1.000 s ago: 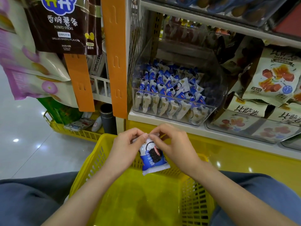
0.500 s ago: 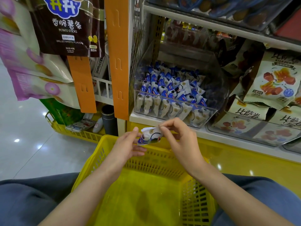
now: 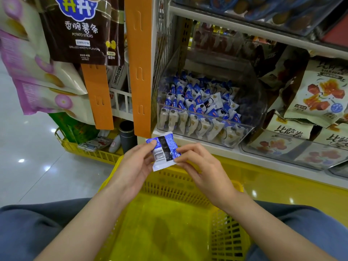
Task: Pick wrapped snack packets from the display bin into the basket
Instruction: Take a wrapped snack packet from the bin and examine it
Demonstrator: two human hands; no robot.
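Note:
A blue and white snack packet [image 3: 164,150] is held above the far rim of the yellow basket [image 3: 227,234], its back with a barcode facing me. My left hand [image 3: 135,166] pinches its top left corner and my right hand [image 3: 199,166] pinches its right edge. The basket rests on my lap, and I see nothing inside it. Behind the packet, a clear display bin [image 3: 256,117] on the shelf holds several more blue and white packets [image 3: 199,102].
Orange hanging strips [image 3: 139,72] with snack bags [image 3: 81,31] hang to the left of the bin. Large snack bags [image 3: 320,95] fill the shelf on the right. A second yellow basket [image 3: 90,151] with items sits on the floor at left, beside a dark cylinder [image 3: 127,136].
The packet has been turned over between both hands, from its front with the cookie picture to its barcode back, and raised slightly toward the shelf.

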